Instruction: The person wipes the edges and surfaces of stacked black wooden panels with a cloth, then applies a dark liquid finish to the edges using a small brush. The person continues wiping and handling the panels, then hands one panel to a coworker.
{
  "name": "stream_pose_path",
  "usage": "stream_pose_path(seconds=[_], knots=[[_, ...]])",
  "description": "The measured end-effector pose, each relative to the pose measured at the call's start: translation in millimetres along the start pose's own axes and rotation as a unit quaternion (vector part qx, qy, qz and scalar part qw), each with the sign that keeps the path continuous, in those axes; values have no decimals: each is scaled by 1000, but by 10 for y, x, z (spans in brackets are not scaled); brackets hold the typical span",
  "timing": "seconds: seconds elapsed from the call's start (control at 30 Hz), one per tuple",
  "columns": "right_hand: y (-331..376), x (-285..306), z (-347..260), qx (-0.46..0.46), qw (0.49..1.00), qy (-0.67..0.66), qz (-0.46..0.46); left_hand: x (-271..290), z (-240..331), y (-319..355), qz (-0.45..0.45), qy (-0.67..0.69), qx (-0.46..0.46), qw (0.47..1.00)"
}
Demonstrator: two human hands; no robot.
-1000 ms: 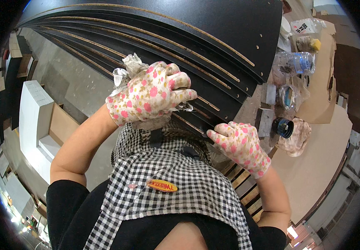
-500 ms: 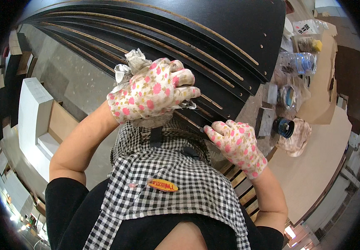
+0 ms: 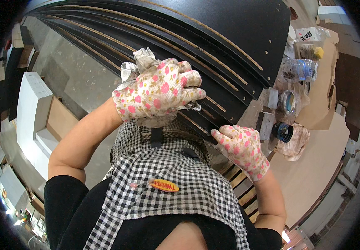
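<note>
My left hand, in a flower-printed glove, is closed round a crumpled greyish-white rag. The rag bulges out beside the wrist and below the fingers, and the hand lies over the near edges of the stacked black panels. These panels overlap like steps, with curved edges showing strips of bare brown board. At the right-hand corner of the nearest panel is my right hand, gloved alike. Its fingers are bent, with the tips gripping that corner; the underside of the grip is hidden.
To the right stand a clear plastic bottle, a yellow-capped jar, a large clear jug and a dark round container by a stained cloth. Torn cardboard lies beside them. A white box-like piece is at left.
Both hands appear slightly further right in the picture, the right one also lower. The panels have shifted similarly in view. The left hand keeps the rag, and the right hand stays at the corner.
</note>
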State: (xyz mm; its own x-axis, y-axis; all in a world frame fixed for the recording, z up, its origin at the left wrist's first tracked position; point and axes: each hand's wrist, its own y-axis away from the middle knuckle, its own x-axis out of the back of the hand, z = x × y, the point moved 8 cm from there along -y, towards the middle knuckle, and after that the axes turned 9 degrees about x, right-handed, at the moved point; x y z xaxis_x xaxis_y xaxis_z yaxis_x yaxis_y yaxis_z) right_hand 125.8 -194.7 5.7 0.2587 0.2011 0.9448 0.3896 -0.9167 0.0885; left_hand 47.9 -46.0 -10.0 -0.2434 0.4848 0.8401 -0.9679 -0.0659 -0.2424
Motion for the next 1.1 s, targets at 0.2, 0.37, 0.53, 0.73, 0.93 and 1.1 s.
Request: stream_pose_path(seconds=[0.2,0.37,0.53,0.73,0.93,1.1], knots=[[-66,-24,-31,-8,999,38,5,-13,-17,18,-11,-10,7,1000],[-105,-28,-44,-5,999,45,8,-39,-57,50,1,-12,13,1000],[-89,-50,-52,-3,999,48,-8,-37,-69,60,10,-14,4,1000],[-14,-76,-30,-16,998,17,-53,-62,-76,46,-65,-25,37,997],[-39,36,-5,-8,999,19,28,-70,-79,30,-76,-27,46,996],[-13,-8,-16,-28,998,18,46,-27,-49,24,-22,-27,5,999]])
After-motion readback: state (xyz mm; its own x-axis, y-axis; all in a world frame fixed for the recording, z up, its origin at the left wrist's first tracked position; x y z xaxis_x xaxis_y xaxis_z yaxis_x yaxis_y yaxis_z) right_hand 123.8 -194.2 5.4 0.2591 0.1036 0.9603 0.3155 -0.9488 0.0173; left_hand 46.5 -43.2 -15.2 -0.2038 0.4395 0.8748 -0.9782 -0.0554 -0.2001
